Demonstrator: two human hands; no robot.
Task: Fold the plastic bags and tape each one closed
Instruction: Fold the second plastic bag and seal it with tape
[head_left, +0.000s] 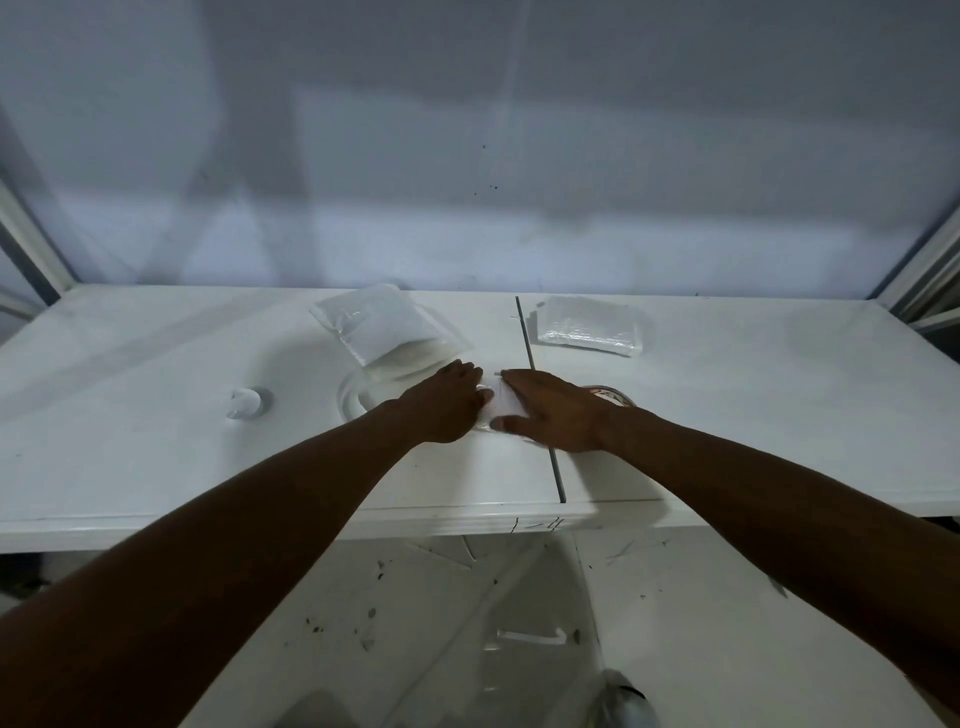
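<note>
The left hand (448, 404) and the right hand (557, 411) lay close together at the middle of the desk (753, 415), both on one small folded plastic bag (501, 404) that showed as a pale strip between them. The right hand was flat, its fingers straight and pressed down on the bag, thumb stretched toward the near edge. The left hand touched the bag's left side with its knuckles up and fingertips bent downward; whether it pinched the plastic or only pressed it could not be told.

A roll of tape (612, 396) lay just beyond the right wrist, partly hidden by it. A dark seam (524, 338) ran across the desk from back to front, passing under the right hand. Behind the left hand lay a loose pile of plastic bags (382, 332), and beyond the seam on the right a neater folded stack (589, 326). A small white object (245, 402) stood well apart to the left. Below the desk edge, the floor (441, 623) was speckled with dark marks.
</note>
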